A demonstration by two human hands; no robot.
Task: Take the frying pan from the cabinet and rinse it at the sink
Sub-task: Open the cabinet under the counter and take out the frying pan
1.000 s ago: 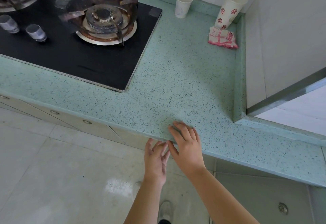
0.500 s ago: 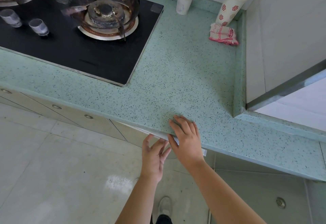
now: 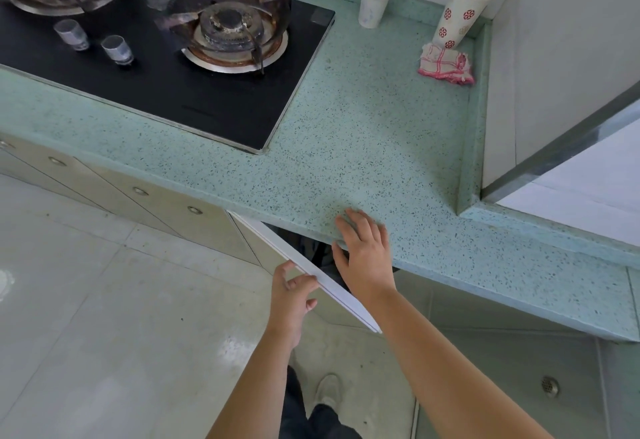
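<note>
A cabinet door point(image 3: 313, 270) under the green speckled counter point(image 3: 367, 148) stands partly swung out, its white top edge showing. My left hand point(image 3: 291, 300) grips that top edge near its outer end. My right hand point(image 3: 363, 251) rests flat on the counter's front edge, fingers spread, holding nothing. Behind the door the cabinet opening point(image 3: 311, 248) is dark, with something black inside that I cannot make out. No frying pan and no sink are in view.
A black gas hob point(image 3: 194, 92) with two burners fills the counter's left. A white paper cup point(image 3: 374, 4), a tall red-patterned cup point(image 3: 460, 13) and a pink-checked cloth point(image 3: 446, 64) sit at the back right corner. White wall panels rise at right. Tiled floor lies below.
The cabinet door has swung outward from nearly shut, pulled by my left hand, and the dark opening now shows. My right hand has stayed on the counter edge.
</note>
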